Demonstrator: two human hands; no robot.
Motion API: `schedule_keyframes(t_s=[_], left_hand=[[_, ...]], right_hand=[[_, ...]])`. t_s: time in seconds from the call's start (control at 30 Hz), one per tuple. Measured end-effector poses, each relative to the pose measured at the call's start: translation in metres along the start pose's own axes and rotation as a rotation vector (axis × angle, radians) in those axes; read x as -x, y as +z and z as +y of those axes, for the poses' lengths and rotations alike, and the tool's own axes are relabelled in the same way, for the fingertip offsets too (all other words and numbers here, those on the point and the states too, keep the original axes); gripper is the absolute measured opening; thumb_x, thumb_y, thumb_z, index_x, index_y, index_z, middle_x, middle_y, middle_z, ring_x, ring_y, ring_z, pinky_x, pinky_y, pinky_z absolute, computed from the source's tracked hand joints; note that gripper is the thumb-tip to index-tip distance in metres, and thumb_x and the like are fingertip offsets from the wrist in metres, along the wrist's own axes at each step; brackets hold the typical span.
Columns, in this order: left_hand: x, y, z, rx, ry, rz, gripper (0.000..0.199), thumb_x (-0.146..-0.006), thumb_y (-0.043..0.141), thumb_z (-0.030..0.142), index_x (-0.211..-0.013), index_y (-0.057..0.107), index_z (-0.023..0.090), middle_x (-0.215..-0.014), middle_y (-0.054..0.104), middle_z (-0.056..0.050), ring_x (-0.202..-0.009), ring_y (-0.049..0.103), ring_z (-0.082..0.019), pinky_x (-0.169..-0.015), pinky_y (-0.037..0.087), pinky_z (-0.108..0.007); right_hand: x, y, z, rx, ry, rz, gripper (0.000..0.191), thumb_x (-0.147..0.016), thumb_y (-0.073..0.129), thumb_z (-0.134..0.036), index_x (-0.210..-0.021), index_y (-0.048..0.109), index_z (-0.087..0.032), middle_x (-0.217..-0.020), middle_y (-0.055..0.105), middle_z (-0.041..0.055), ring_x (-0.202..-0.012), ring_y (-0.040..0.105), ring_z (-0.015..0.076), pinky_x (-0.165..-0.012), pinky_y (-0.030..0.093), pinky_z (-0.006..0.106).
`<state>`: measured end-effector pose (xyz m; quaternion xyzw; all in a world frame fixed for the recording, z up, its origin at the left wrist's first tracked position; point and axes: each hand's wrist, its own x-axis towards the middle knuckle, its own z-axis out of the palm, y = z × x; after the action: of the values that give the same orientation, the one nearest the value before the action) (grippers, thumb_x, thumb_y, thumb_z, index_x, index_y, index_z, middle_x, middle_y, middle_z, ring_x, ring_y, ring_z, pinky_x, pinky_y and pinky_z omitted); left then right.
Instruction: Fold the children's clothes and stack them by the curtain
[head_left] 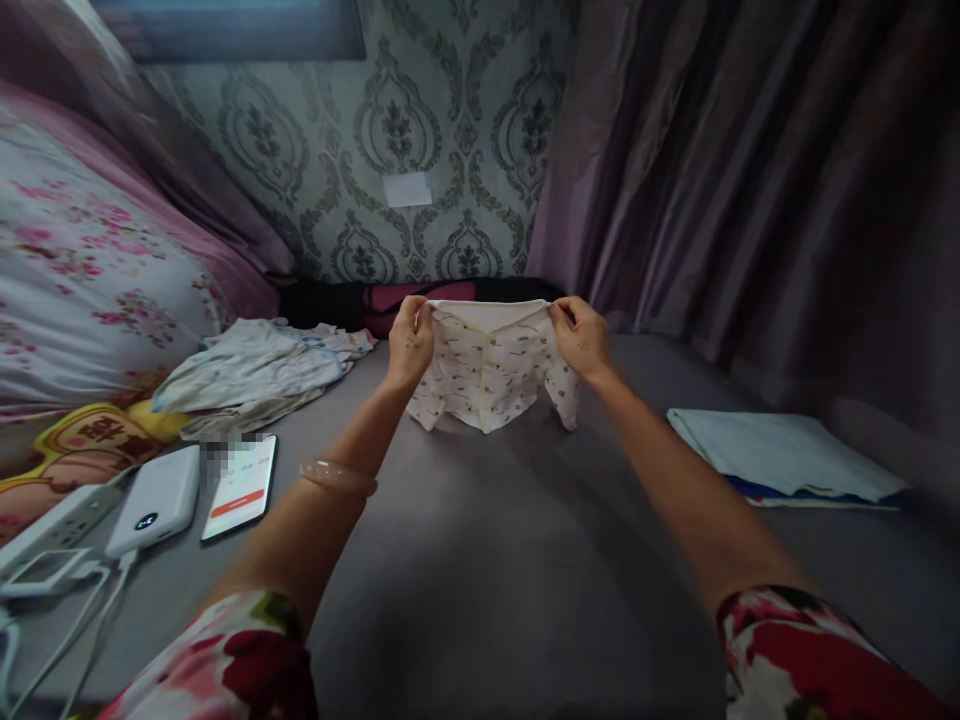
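A small white baby shirt (491, 370) with a scattered print and a yellowish front edging hangs between my two hands. My left hand (412, 340) pinches its upper left corner, and my right hand (581, 335) pinches the upper right one. The top edge is stretched nearly straight, while the sleeves and lower hem hang down close to the grey bed sheet (517, 580). Whether the hem touches the sheet I cannot tell.
Crumpled baby clothes (262, 365) lie at the left, near a phone (241, 490), a white power bank (156, 500) and a power strip (56, 525) with cables. A folded cloth stack (780, 450) lies at right. Curtains (697, 170) hang beside the patterned wall (322, 150).
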<state>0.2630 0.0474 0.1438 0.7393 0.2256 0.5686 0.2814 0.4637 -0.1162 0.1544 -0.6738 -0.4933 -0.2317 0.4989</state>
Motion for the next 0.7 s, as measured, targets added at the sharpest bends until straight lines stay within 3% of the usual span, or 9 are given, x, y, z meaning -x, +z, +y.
schedule_keyframes(t_s=[0.17, 0.3, 0.43, 0.57, 0.63, 0.7], left_hand=[[0.024, -0.029, 0.030, -0.196, 0.280, 0.128, 0.021, -0.097, 0.045, 0.028, -0.098, 0.062, 0.016, -0.085, 0.061, -0.003, -0.082, 0.058, -0.014, -0.078, 0.046, -0.028], [0.038, -0.077, 0.064, -0.380, 0.591, 0.096, 0.019, -0.094, 0.052, 0.026, -0.103, 0.066, 0.018, -0.077, 0.055, -0.001, -0.070, 0.054, -0.012, -0.068, 0.045, -0.025], [0.038, -0.123, 0.109, -0.500, 0.742, 0.054, 0.021, -0.090, 0.057, 0.025, -0.109, 0.066, 0.024, -0.075, 0.055, 0.000, -0.067, 0.053, -0.012, -0.063, 0.045, -0.026], [0.022, -0.142, 0.138, -0.539, 0.562, -0.105, 0.020, -0.090, 0.056, 0.035, -0.103, 0.069, 0.027, -0.076, 0.060, 0.001, -0.067, 0.055, -0.013, -0.064, 0.045, -0.028], [0.011, -0.137, 0.131, -0.500, 0.409, -0.243, 0.022, -0.090, 0.056, 0.039, -0.099, 0.070, 0.026, -0.076, 0.063, 0.002, -0.065, 0.056, -0.012, -0.062, 0.044, -0.026], [0.005, -0.123, 0.106, -0.477, 0.248, -0.436, 0.024, -0.089, 0.055, 0.040, -0.094, 0.071, 0.023, -0.075, 0.066, 0.002, -0.065, 0.057, -0.012, -0.060, 0.043, -0.024]], right_hand=[[0.019, -0.032, -0.021, 0.102, -0.160, 0.016, 0.029, -0.097, 0.045, -0.042, -0.092, 0.065, -0.021, -0.089, 0.066, 0.0053, -0.085, 0.060, 0.0194, -0.078, 0.046, 0.033], [0.030, -0.083, -0.055, 0.103, -0.269, -0.006, 0.025, -0.096, 0.048, -0.040, -0.095, 0.067, -0.024, -0.087, 0.066, 0.0030, -0.082, 0.062, 0.0181, -0.076, 0.048, 0.033], [0.028, -0.130, -0.094, 0.047, -0.291, -0.050, 0.016, -0.093, 0.057, -0.036, -0.095, 0.069, -0.027, -0.088, 0.069, -0.0001, -0.080, 0.063, 0.0167, -0.073, 0.049, 0.031], [0.014, -0.147, -0.109, -0.057, -0.120, -0.185, 0.016, -0.088, 0.063, -0.042, -0.093, 0.071, -0.029, -0.080, 0.069, -0.0013, -0.070, 0.062, 0.0170, -0.058, 0.048, 0.029], [0.007, -0.138, -0.099, -0.101, -0.007, -0.347, 0.023, -0.087, 0.062, -0.048, -0.090, 0.072, -0.027, -0.073, 0.068, -0.0006, -0.062, 0.060, 0.0167, -0.051, 0.044, 0.028], [0.006, -0.118, -0.077, -0.107, 0.088, -0.520, 0.030, -0.087, 0.058, -0.050, -0.088, 0.072, -0.023, -0.071, 0.067, -0.0001, -0.059, 0.059, 0.0162, -0.049, 0.041, 0.027]])
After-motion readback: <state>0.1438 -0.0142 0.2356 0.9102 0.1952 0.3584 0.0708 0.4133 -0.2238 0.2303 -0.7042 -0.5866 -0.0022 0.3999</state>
